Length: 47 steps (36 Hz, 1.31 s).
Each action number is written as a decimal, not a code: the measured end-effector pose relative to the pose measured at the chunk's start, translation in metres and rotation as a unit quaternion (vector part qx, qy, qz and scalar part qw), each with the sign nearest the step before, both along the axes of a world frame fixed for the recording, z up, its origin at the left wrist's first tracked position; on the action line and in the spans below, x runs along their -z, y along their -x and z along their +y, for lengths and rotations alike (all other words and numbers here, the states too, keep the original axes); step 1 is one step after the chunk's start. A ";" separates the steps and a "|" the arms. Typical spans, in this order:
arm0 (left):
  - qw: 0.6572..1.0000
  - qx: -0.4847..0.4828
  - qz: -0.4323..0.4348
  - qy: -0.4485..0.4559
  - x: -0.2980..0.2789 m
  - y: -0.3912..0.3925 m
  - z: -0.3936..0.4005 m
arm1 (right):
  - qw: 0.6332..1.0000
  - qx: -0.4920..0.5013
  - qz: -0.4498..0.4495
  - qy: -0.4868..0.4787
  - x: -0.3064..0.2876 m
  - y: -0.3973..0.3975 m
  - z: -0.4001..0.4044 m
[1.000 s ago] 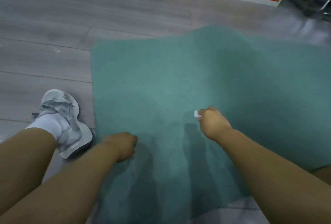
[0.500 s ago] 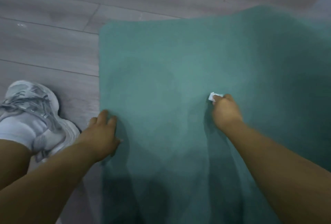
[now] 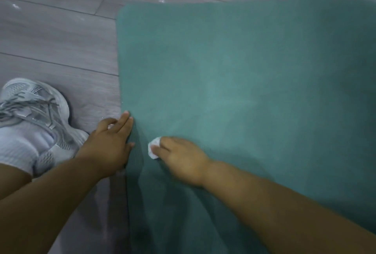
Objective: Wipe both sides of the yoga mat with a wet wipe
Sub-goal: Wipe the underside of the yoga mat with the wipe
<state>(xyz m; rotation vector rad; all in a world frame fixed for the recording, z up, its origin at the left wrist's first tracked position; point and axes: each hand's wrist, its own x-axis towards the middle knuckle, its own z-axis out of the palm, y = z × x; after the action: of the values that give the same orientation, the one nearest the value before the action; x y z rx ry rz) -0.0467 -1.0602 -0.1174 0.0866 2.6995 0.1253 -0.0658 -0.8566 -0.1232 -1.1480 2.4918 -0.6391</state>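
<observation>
On the yoga mat (image 3: 244,66), right hand (image 3: 181,158) pinches wet wipe (image 3: 153,148).

I'm getting a dim, bluish, soft picture; small glare spots sit on the floor (image 3: 50,36) top left, arm shadows darken the mat (image 3: 234,74) near the bottom edge, and the right hand (image 3: 181,160) smears with motion blur

There is a single view, from a camera on the person's head, looking steeply down and a little forward at the floor (image 3: 61,36) just in front of them. It sits close: both forearms reach in from the bottom edge, the green mat (image 3: 244,70) fills the right and middle, and a grey shoe (image 3: 34,107) lies at the left edge.
</observation>
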 end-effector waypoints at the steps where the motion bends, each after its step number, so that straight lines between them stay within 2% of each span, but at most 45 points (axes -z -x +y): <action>1: 1.000 0.013 0.004 0.019 -0.002 0.005 -0.003 | 1.000 0.013 0.009 -0.002 -0.005 0.007 0.008; 3: 0.997 0.041 -0.020 0.057 0.000 0.014 -0.015 | 0.998 0.064 0.025 -0.004 -0.001 0.029 0.035; 5: 0.994 0.029 -0.062 0.087 -0.006 0.024 -0.024 | 0.982 0.183 0.029 -0.031 -0.002 0.055 0.070; 7: 0.991 0.037 -0.067 0.109 -0.011 0.033 -0.030 | 0.932 0.354 0.036 -0.073 -0.002 0.077 0.106; 9: 0.987 0.054 -0.069 0.131 -0.015 0.041 -0.033 | 0.872 0.482 0.043 -0.074 0.001 0.091 0.130; 11: 0.986 0.063 -0.056 0.141 -0.017 0.047 -0.035 | 0.826 0.558 0.041 -0.069 0.006 0.098 0.127; 12: 0.988 0.059 -0.044 0.137 -0.016 0.049 -0.036 | 0.825 0.559 0.049 -0.072 0.010 0.100 0.114; 15: 0.993 0.041 0.014 0.111 -0.012 0.054 -0.036 | 0.865 0.489 0.101 -0.050 0.023 0.086 0.049; 18: 0.995 0.043 0.047 0.081 -0.006 0.057 -0.037 | 0.945 0.299 0.131 0.027 0.029 0.049 -0.024; 20: 0.995 0.054 0.029 0.073 0.000 0.058 -0.040 | 0.979 0.162 0.116 0.035 0.026 0.021 -0.056; 23: 0.997 0.046 0.012 0.064 0.005 0.060 -0.043 | 0.993 0.029 0.113 0.036 0.019 0.000 -0.064; 26: 0.997 0.046 0.007 0.057 0.006 0.063 -0.044 | 0.988 -0.072 0.131 0.035 0.016 0.006 -0.036; 28: 0.998 0.043 -0.001 0.053 0.004 0.065 -0.045 | 0.989 -0.072 0.131 0.021 0.013 0.024 -0.008; 31: 0.998 0.040 -0.018 0.049 0.000 0.068 -0.045 | 0.984 0.095 0.152 -0.012 0.015 0.056 0.035; 34: 0.998 0.033 -0.028 0.043 -0.001 0.070 -0.046 | 0.927 0.346 0.143 -0.033 0.016 0.074 0.051; 35: 0.998 0.032 -0.029 0.042 0.000 0.070 -0.046 | 0.907 0.398 0.133 -0.040 0.019 0.075 0.046; 37: 0.998 0.033 -0.029 0.041 0.001 0.071 -0.046 | 0.891 0.425 0.149 -0.051 0.021 0.065 0.015; 39: 0.998 0.034 -0.030 0.042 0.002 0.071 -0.047 | 0.922 0.355 0.154 0.009 0.025 0.042 -0.029; 42: 0.998 0.031 -0.029 0.043 0.001 0.070 -0.047 | 0.977 0.149 0.145 0.035 0.030 -0.008 -0.078; 44: 0.998 0.029 -0.027 0.044 0.002 0.070 -0.046 | 0.993 0.048 0.108 0.018 0.027 -0.028 -0.083; 47: 0.998 0.029 -0.030 0.051 0.002 0.070 -0.042 | 0.993 -0.039 0.110 0.007 0.023 -0.028 -0.053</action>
<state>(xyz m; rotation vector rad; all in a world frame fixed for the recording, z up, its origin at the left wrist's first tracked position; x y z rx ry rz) -0.1163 -1.1027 -0.1197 0.1289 2.6357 -0.0272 -0.0376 -0.9101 -0.1458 -1.3810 2.6087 -0.5365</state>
